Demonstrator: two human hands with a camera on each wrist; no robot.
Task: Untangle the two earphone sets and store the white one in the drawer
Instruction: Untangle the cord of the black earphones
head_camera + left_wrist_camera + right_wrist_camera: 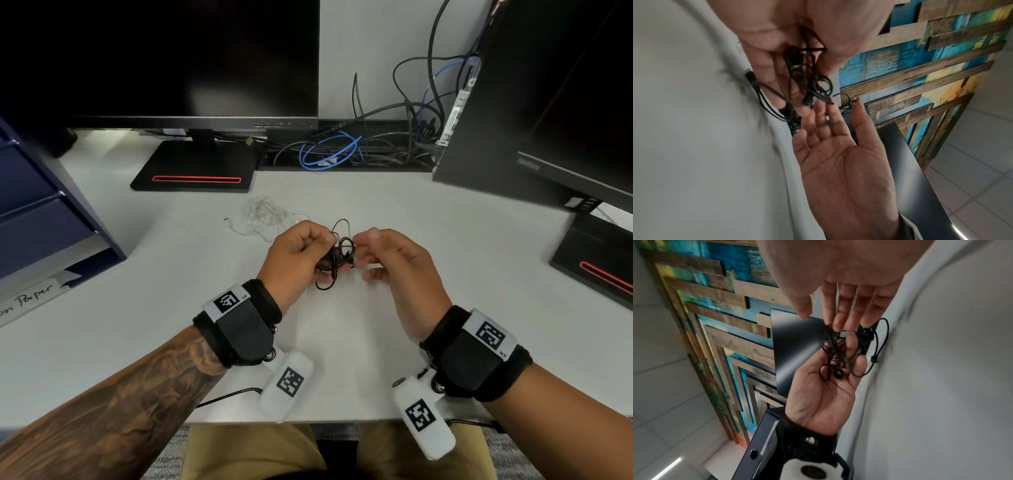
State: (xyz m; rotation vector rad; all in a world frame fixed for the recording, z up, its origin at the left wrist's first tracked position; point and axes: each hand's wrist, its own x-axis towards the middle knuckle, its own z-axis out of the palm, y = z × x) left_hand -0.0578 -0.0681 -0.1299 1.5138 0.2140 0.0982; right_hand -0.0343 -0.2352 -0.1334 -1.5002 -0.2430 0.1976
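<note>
The black earphones [337,253] are a tangled bundle lifted just above the white desk [445,291]. My left hand [320,255] holds it, fingers curled round the cord [807,81]; one loop hangs below the hand. My right hand [364,255] is right of the bundle, fingers nearly straight, their tips [838,322] touching the cord [835,352] and the thumb apart. The white earphones [263,216] lie in a loose heap on the desk behind my left hand, separate from the black set. The dark blue drawer unit [41,205] stands at the far left, its drawers closed.
A monitor on a black stand [195,168] is at the back left. A second stand [596,253] is at the right, with a black computer case [486,137] behind it. Loose cables [342,150] fill the gap at the back.
</note>
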